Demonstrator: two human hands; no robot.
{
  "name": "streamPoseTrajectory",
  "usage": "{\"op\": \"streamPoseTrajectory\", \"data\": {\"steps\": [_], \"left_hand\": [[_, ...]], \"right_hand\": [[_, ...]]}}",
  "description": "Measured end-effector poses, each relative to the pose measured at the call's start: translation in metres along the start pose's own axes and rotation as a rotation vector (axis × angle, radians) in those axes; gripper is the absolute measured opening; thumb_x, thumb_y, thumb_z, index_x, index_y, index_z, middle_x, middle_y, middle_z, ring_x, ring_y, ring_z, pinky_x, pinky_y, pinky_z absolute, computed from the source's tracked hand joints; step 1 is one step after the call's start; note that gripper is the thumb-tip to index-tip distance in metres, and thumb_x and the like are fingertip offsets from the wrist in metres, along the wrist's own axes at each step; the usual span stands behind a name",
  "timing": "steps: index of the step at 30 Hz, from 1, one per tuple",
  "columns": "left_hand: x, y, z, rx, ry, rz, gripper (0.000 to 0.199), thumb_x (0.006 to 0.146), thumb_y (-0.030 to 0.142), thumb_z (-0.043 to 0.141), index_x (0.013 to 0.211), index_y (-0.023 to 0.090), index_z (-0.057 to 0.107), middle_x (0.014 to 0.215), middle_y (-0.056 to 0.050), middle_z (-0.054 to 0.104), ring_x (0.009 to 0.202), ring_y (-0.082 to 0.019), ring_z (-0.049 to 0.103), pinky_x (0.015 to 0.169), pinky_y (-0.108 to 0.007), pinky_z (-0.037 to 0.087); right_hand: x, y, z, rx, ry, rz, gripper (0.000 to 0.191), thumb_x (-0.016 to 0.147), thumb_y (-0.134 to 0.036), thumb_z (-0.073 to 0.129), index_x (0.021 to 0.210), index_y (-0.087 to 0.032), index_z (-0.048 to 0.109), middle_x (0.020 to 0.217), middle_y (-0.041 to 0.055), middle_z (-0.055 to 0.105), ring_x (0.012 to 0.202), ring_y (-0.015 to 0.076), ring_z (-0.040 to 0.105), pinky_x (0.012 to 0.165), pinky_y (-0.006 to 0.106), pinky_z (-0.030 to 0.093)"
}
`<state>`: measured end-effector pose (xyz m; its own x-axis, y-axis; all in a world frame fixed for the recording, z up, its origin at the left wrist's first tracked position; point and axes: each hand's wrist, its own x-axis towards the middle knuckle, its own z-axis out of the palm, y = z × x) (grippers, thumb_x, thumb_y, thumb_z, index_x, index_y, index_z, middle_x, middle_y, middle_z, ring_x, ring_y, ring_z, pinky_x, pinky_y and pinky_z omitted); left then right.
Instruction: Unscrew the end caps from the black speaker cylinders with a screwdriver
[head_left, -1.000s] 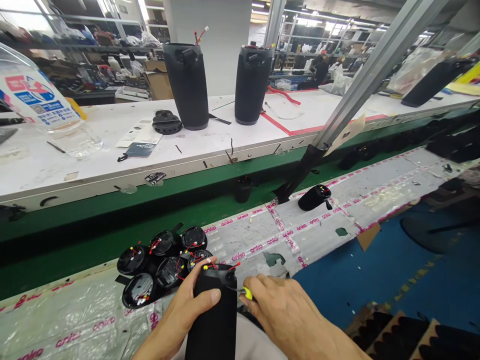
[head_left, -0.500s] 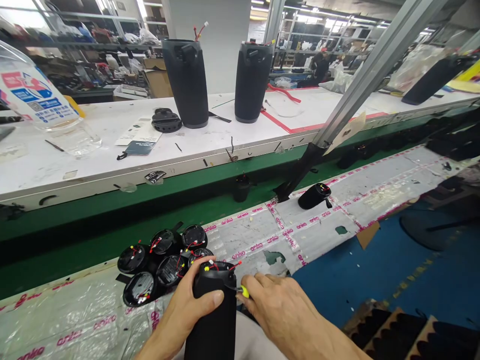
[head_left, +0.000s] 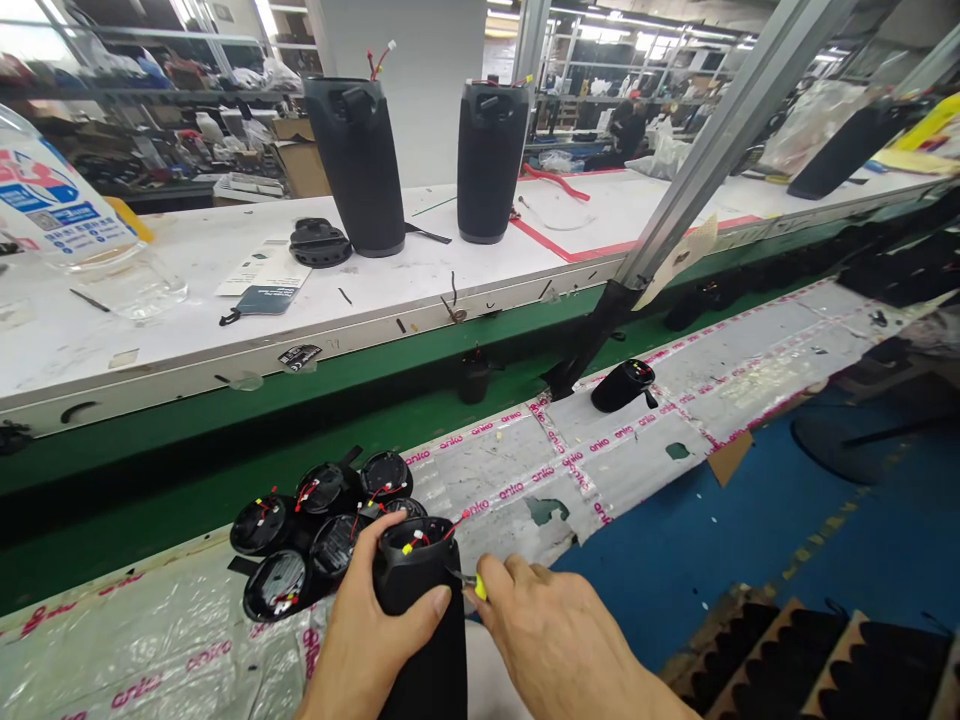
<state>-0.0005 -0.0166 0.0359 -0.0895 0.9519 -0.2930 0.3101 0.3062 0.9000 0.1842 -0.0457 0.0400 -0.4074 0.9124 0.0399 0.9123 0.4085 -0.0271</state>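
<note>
My left hand point(head_left: 382, 610) is wrapped around the upper part of a black fabric-covered speaker body point(head_left: 427, 660), its thumb across the front. The speaker stands almost upright, its top uncovered, with red wires and small white and yellow connectors showing in the opening. To its right, my right hand point(head_left: 555, 625) is closed on a yellow-handled tool point(head_left: 481, 588). The tool's thin metal tip meets the speaker's side just below the rim; its exact kind is mostly covered by my fingers. Left of my hands, several open-topped black speakers point(head_left: 274, 585) are grouped, wires sticking out.
A lone speaker point(head_left: 622, 385) lies on the taped plastic-covered lower bench point(head_left: 495, 460). On the white upper shelf point(head_left: 255, 345) are two upright speakers point(head_left: 360, 165), a black cap point(head_left: 320, 243) and a plastic bottle point(head_left: 67, 215). A metal post point(head_left: 705, 180) slants across the right.
The view has shifted slightly. My left hand and the speaker have tipped a little, showing more of the open top. The tool's tip remains at the speaker's side.
</note>
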Motion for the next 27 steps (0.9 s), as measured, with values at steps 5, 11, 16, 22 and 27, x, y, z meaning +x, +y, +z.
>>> {"op": "streamPoseTrajectory", "data": {"steps": [5, 11, 16, 22, 27], "left_hand": [[-0.003, 0.010, 0.001, 0.074, 0.036, 0.016, 0.064, 0.066, 0.038, 0.074, 0.127, 0.025, 0.057, 0.124, -0.011, 0.073, 0.123, -0.043, 0.064, 0.105, -0.058, 0.049], [0.001, 0.004, -0.004, 0.003, 0.026, 0.022, 0.066, 0.066, 0.045, 0.079, 0.126, 0.024, 0.058, 0.123, -0.009, 0.072, 0.120, -0.040, 0.065, 0.105, -0.052, 0.048], [0.003, -0.010, -0.008, -0.516, -0.218, -0.283, 0.078, 0.073, 0.056, 0.080, 0.137, 0.025, 0.049, 0.110, -0.006, 0.078, 0.101, -0.033, 0.073, 0.085, -0.039, 0.057], [0.004, -0.013, -0.013, -0.539, -0.248, -0.246, 0.081, 0.068, 0.051, 0.087, 0.137, 0.025, 0.053, 0.111, -0.006, 0.078, 0.095, -0.030, 0.073, 0.082, -0.036, 0.057], [0.005, -0.011, -0.012, -0.493, -0.256, -0.232, 0.085, 0.065, 0.053, 0.087, 0.137, 0.024, 0.054, 0.109, -0.008, 0.078, 0.095, -0.033, 0.073, 0.086, -0.041, 0.058]], "right_hand": [[0.004, -0.007, -0.004, -0.021, -0.040, 0.003, 0.024, 0.090, -0.017, 0.069, 0.093, -0.025, 0.046, 0.069, -0.0015, 0.065, 0.051, 0.0203, 0.067, 0.042, 0.035, 0.031], [0.008, -0.014, 0.007, 0.074, 0.045, 0.048, 0.016, 0.098, -0.025, 0.062, 0.094, -0.025, 0.047, 0.066, -0.0022, 0.065, 0.049, 0.0206, 0.065, 0.043, 0.035, 0.028], [0.004, -0.007, 0.011, 0.360, 0.356, 0.040, 0.027, 0.114, -0.032, 0.024, 0.103, -0.025, 0.048, 0.075, -0.0025, 0.065, 0.057, 0.0183, 0.066, 0.053, 0.033, 0.038], [0.006, 0.007, 0.001, 0.251, 0.112, 0.003, 0.008, 0.105, -0.027, 0.054, 0.098, -0.026, 0.052, 0.076, -0.0033, 0.064, 0.063, 0.0208, 0.067, 0.053, 0.036, 0.036], [0.009, 0.009, -0.004, 0.117, 0.070, -0.051, 0.020, 0.094, -0.023, 0.071, 0.097, -0.026, 0.052, 0.076, -0.0029, 0.062, 0.063, 0.0220, 0.065, 0.054, 0.037, 0.036]]}}
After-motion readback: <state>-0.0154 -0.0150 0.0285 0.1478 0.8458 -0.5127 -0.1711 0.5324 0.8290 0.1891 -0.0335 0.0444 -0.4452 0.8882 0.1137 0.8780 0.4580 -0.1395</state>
